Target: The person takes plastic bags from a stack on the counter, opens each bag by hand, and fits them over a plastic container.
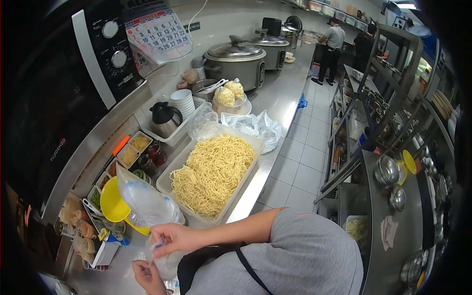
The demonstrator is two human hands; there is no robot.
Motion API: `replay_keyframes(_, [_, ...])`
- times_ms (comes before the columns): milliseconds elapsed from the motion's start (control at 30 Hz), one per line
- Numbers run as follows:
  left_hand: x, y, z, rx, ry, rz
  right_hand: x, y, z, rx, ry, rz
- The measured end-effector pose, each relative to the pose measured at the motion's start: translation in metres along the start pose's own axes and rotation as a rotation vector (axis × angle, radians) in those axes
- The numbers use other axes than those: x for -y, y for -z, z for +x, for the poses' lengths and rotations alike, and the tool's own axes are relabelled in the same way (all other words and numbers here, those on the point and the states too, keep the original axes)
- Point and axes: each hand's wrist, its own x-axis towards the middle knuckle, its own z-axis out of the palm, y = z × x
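Clear plastic (pixel 172 263), thin, one piece: lower left of the frame, over the steel counter (pixel 130 260), at the person's two hands. Right hand (pixel 168 240): thumb and fingers closed in a pinch, a fold of the plastic between them. Left hand (pixel 149 278): just below, fingers curled, nearly closed (whether they grip the plastic too, one cannot tell).

Beside the hands: one translucent bag (pixel 146 199), bulky, leaning. To its left, one yellow bowl (pixel 114 199); below that, one blue-and-yellow packet (pixel 116 237).

Centre of the frame: noodles (pixel 216 164), yellow, a broad heap in one pale rectangular tray (pixel 239 195). Left of the tray: dark jars (pixel 157 154) and small tubs of chopped food (pixel 129 155).

Beyond the tray: one crumpled white bag (pixel 265 129); one steel jug with black top (pixel 165 119), in a white basket (pixel 173 139) with stacked white bowls (pixel 182 102); two bagged portions (pixel 230 92), tied.

Upper left: one black microwave (pixel 54 93) and one wall calendar (pixel 160 37). Right side: a metal rack (pixel 393 88) and steel bowls (pixel 387 169).

Farther along the counter: large lidded cookers (pixel 236 64). Farthest, upper right: two people (pixel 335 38), standing (one in a light top, one in dark).
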Motion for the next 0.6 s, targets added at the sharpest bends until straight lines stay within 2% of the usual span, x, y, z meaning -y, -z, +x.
replay_keyframes(33, [0.005, 0.000, 0.002, -0.040, 0.099, 0.039, 0.011, -0.002, 0.000, 0.015, -0.037, 0.155])
replay_keyframes(67, [0.005, -0.002, 0.004, -0.037, 0.096, 0.037, 0.019, -0.004, -0.001, 0.032, -0.074, 0.312])
replay_keyframes(100, [0.004, -0.005, 0.007, -0.087, 0.127, -0.094, 0.018, -0.006, -0.004, 0.030, -0.070, 0.309])
replay_keyframes(133, [0.002, -0.007, 0.011, -0.135, 0.158, -0.226, 0.015, -0.009, -0.007, 0.153, -0.072, 0.342])
replay_keyframes(167, [-0.004, -0.005, 0.015, -0.135, 0.154, -0.229, 0.014, -0.011, -0.009, 0.280, -0.076, 0.373])
replay_keyframes(200, [-0.015, 0.001, 0.019, -0.043, 0.236, -0.490, 0.029, -0.008, -0.009, 0.283, -0.073, 0.370])
replay_keyframes(233, [-0.023, 0.007, 0.021, 0.056, 0.320, -0.749, 0.055, -0.001, -0.007, 0.487, -0.051, -0.120])
replay_keyframes(267, [-0.014, 0.023, 0.019, 0.061, 0.318, -0.749, 0.078, 0.006, -0.006, 0.670, -0.029, -0.618])
replay_keyframes(300, [0.007, 0.050, 0.013, 0.097, 0.246, -0.594, 0.091, 0.010, -0.006, 0.631, 0.022, -0.820])
replay_keyframes(333, [-0.027, 0.046, 0.021, 0.131, 0.173, -0.438, 0.104, 0.011, -0.006, 0.626, 0.021, -0.820])
replay_keyframes(367, [-0.060, 0.034, 0.016, 0.113, -0.023, -0.447, 0.117, 0.011, -0.005, 0.544, 0.288, -1.121])
replay_keyframes(400, [-0.102, 0.034, 0.032, 0.114, -0.023, -0.449, 0.131, 0.010, -0.003, 0.443, 0.563, -1.409])
replay_keyframes(467, [-0.158, 0.040, 0.055, 0.512, -0.431, 0.379, 0.159, 0.010, 0.005, 0.342, 0.656, -1.657])
replay_keyframes(533, [-0.175, 0.035, 0.071, 0.241, -0.759, 0.776, 0.173, 0.013, 0.021, 0.138, 0.902, -1.756])
replay_keyframes(600, [-0.177, 0.039, 0.085, 0.166, -0.800, 0.990, 0.184, 0.019, 0.029, 0.114, 0.870, -1.737])
